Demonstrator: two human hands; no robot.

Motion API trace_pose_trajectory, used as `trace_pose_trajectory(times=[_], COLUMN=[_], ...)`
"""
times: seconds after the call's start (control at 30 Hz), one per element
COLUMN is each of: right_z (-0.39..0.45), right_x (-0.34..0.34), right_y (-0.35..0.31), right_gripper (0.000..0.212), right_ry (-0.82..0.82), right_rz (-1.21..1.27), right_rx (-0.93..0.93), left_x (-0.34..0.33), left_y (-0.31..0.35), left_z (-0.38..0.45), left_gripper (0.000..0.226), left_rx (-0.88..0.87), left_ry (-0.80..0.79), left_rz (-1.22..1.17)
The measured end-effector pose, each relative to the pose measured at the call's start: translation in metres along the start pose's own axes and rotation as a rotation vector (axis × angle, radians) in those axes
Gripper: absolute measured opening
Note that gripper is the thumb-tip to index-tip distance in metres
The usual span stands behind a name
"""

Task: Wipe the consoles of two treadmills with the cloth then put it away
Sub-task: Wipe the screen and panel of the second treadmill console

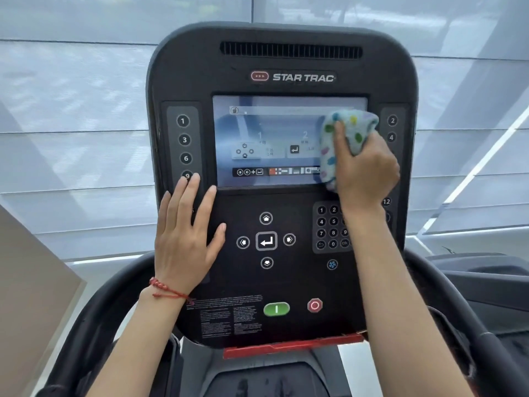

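A soft pale-blue spotted cloth (pixel 347 138) is being gripped by the right hand's (pixel 365 167) curled fingers against the black console's (pixel 286 282) glossy rectangular screen (pixel 269 138); left of it, the left hand (pixel 186 239) is being laid flat, fingers spread.

Right hand (pixel 365 170) presses the cloth (pixel 343 138) on the console (pixel 286 282) screen (pixel 272 138) — left hand (pixel 186 239) lies flat beside it.

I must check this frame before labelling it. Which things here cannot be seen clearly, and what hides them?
All in the head view:
- Right edge of the screen: covered by the cloth and the right hand.
- Keypad, right column: behind the right wrist.
- Left number buttons below 9: under the left hand fingers.
- Warning text: too small to read.
- Second treadmill: not identifiable.
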State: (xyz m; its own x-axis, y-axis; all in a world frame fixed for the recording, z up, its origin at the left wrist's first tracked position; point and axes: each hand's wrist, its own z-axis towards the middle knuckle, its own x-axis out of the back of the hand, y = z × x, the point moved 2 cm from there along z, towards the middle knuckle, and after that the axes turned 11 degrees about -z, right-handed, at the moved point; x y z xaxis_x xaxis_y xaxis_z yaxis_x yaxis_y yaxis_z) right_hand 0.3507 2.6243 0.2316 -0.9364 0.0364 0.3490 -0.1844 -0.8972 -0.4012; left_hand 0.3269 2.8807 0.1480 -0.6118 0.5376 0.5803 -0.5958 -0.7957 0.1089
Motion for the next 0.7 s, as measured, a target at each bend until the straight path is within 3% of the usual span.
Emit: trace_pose_trajectory(times=[0.23, 0.33, 0.57, 0.7], right_z=[0.004, -0.004, -0.046, -0.07], right_x=[0.008, 0.009, -0.001, -0.004], right_y=[0.02, 0.008, -0.083, -0.126], right_gripper=[0.055, 0.053, 0.053, 0.048], right_ry=[-0.059, -0.027, -0.127, -0.162], right_rz=[-0.065, -0.007, 0.239, 0.175], right_rx=[-0.313, -0.356, -0.042, 0.086], left_x=[0.001, -0.001, 0.001, 0.007], left_y=[-0.001, 0.0, -0.001, -0.004], left_z=[0.001, 0.001, 0.0, -0.007], left_gripper=[0.048, 0.049, 0.048, 0.049], left_rx=[0.006, 0.015, -0.001, -0.002], left_ry=[-0.004, -0.002, -0.022, -0.039], left_rz=[0.007, 0.008, 0.009, -0.003])
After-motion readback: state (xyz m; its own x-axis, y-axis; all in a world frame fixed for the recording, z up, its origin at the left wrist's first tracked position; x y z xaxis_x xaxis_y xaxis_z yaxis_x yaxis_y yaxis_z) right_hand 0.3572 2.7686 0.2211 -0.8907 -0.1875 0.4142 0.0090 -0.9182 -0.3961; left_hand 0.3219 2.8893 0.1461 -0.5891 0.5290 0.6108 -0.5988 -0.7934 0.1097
